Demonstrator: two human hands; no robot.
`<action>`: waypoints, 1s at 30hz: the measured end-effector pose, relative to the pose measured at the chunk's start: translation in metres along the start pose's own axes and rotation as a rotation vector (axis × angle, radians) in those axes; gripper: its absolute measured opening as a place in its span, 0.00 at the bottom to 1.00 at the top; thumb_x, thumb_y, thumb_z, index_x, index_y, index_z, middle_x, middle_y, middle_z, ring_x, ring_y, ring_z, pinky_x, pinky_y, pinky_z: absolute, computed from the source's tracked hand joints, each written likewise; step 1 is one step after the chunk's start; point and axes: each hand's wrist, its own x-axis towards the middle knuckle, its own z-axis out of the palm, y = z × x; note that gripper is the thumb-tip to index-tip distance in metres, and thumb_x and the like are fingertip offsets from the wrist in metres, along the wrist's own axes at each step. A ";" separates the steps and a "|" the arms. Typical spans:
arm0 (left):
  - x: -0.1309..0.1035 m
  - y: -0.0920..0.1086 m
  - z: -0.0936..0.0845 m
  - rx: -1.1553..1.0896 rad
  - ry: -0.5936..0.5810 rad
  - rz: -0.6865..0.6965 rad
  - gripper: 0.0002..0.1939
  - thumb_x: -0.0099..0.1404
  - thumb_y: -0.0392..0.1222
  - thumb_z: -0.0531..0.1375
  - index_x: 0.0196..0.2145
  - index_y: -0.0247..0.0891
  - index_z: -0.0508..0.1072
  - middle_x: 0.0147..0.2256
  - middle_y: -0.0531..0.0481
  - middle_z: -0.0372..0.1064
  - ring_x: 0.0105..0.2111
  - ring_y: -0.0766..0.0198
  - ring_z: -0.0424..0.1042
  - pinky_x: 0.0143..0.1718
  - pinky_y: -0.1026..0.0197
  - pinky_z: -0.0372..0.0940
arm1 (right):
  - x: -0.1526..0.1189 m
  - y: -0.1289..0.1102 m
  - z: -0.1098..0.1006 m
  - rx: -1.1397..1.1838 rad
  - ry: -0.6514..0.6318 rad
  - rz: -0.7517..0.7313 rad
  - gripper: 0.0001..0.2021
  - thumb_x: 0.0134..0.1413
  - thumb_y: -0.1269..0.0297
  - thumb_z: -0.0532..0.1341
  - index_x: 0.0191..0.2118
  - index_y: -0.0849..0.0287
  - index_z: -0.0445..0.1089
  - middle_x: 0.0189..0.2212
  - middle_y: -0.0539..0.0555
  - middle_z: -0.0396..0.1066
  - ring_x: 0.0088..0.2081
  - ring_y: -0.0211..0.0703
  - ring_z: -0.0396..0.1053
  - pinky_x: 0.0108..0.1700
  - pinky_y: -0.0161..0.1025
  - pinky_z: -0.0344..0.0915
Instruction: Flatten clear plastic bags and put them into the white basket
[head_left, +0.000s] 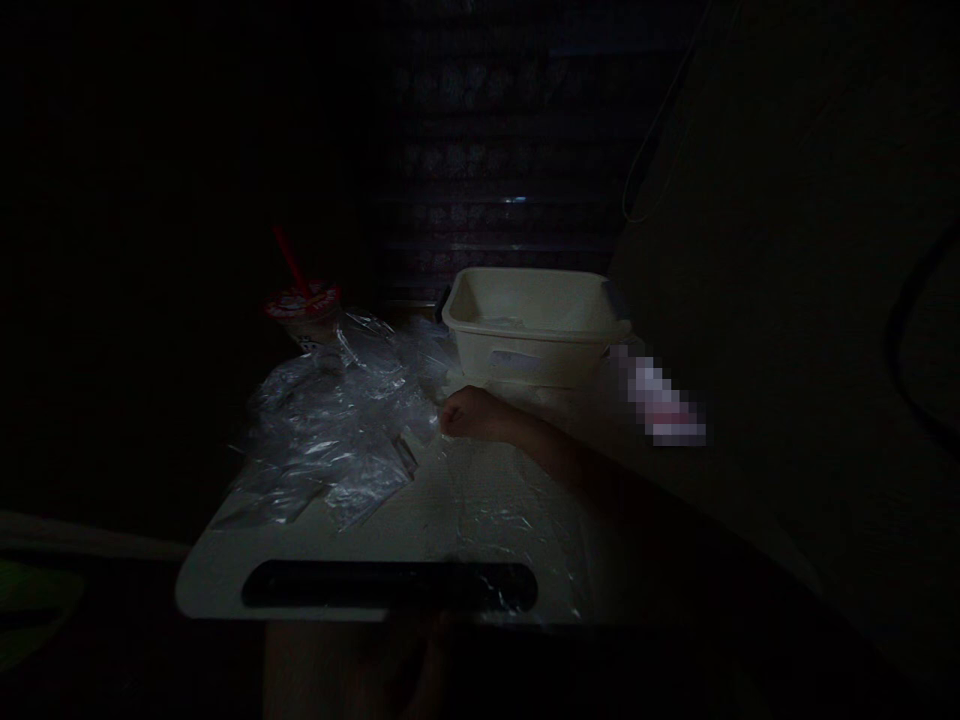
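My right hand point(474, 413) reaches in from the right over a small pale table point(214, 575), its fingers curled closed. Whatever is inside the fist is too dark to make out. Just left of the knuckles lies a heap of crumpled clear plastic bags point(330, 410), next to or touching the hand. A cream plastic tub point(525, 350) stands right behind the fist, with some clear film inside. Below the table's front edge, dim bare skin point(322, 670) shows; I cannot make out whether it is my left hand or a leg.
A drink cup with a red lid point(307, 300) and red straw stands at the back left, behind the bags. Thin clear film point(502, 520) lies on the table's right part. A dark slot point(390, 585) runs along the front edge. The surroundings are very dark.
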 end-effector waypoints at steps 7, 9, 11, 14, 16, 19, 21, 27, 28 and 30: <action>0.066 0.009 -0.007 0.359 -0.003 0.303 0.20 0.60 0.42 0.46 0.51 0.42 0.56 0.52 0.47 0.53 0.50 0.53 0.52 0.43 0.49 0.56 | -0.004 0.010 -0.001 0.329 -0.006 -0.060 0.25 0.39 0.76 0.55 0.49 0.65 0.54 0.27 0.49 0.66 0.24 0.29 0.63 0.24 0.26 0.58; 0.073 0.007 -0.002 0.440 0.010 0.304 0.19 0.60 0.43 0.47 0.49 0.40 0.58 0.53 0.44 0.51 0.50 0.50 0.50 0.42 0.46 0.54 | -0.009 0.008 -0.006 0.440 0.002 -0.074 0.25 0.37 0.79 0.55 0.48 0.66 0.55 0.26 0.48 0.65 0.23 0.28 0.61 0.24 0.26 0.58; 0.073 0.005 0.001 0.472 0.027 0.299 0.19 0.60 0.43 0.47 0.49 0.40 0.59 0.53 0.42 0.50 0.50 0.49 0.50 0.41 0.46 0.53 | -0.015 0.005 -0.011 0.468 0.016 -0.076 0.20 0.36 0.81 0.54 0.42 0.68 0.62 0.25 0.48 0.64 0.23 0.28 0.60 0.25 0.26 0.57; 0.070 0.003 0.004 0.496 0.064 0.281 0.19 0.59 0.43 0.48 0.49 0.41 0.59 0.52 0.41 0.51 0.49 0.48 0.50 0.40 0.46 0.53 | -0.024 0.004 -0.018 0.351 0.025 -0.078 0.12 0.36 0.81 0.53 0.31 0.69 0.67 0.21 0.47 0.63 0.23 0.29 0.60 0.26 0.27 0.57; 0.068 0.003 0.005 0.501 0.080 0.282 0.19 0.59 0.43 0.48 0.49 0.42 0.59 0.52 0.42 0.51 0.48 0.48 0.50 0.40 0.46 0.52 | -0.030 0.006 -0.019 0.300 0.034 -0.080 0.10 0.35 0.80 0.53 0.27 0.69 0.68 0.19 0.47 0.63 0.22 0.30 0.60 0.26 0.28 0.56; 0.067 0.002 0.005 0.492 0.093 0.292 0.19 0.60 0.43 0.47 0.49 0.42 0.58 0.51 0.42 0.52 0.48 0.49 0.51 0.41 0.47 0.51 | -0.040 0.013 -0.016 0.270 0.063 -0.086 0.09 0.35 0.81 0.53 0.26 0.69 0.68 0.19 0.48 0.63 0.22 0.31 0.60 0.26 0.29 0.56; 0.067 0.002 0.005 0.485 0.101 0.289 0.19 0.60 0.42 0.46 0.49 0.42 0.59 0.50 0.42 0.53 0.46 0.49 0.52 0.41 0.47 0.51 | -0.047 0.019 -0.013 0.238 0.106 -0.136 0.09 0.35 0.81 0.53 0.25 0.68 0.68 0.21 0.49 0.64 0.24 0.32 0.61 0.27 0.29 0.57; 0.065 0.001 0.003 0.433 0.099 0.302 0.17 0.60 0.41 0.46 0.47 0.41 0.61 0.47 0.42 0.56 0.42 0.52 0.56 0.39 0.48 0.52 | -0.065 0.037 -0.004 0.025 0.304 -0.409 0.08 0.35 0.81 0.55 0.22 0.63 0.67 0.25 0.52 0.65 0.29 0.36 0.62 0.34 0.34 0.59; 0.065 0.001 0.002 0.416 0.104 0.306 0.17 0.60 0.41 0.46 0.46 0.41 0.62 0.47 0.43 0.56 0.42 0.53 0.56 0.39 0.48 0.52 | -0.067 0.040 -0.003 -0.010 0.336 -0.432 0.08 0.35 0.80 0.55 0.22 0.63 0.68 0.25 0.52 0.65 0.30 0.36 0.62 0.35 0.35 0.58; 0.064 0.000 -0.002 0.361 0.120 0.323 0.16 0.60 0.41 0.46 0.45 0.41 0.62 0.46 0.44 0.57 0.41 0.55 0.57 0.39 0.50 0.53 | -0.070 0.044 -0.001 -0.059 0.380 -0.453 0.07 0.35 0.79 0.56 0.23 0.61 0.68 0.26 0.52 0.66 0.30 0.37 0.62 0.36 0.36 0.58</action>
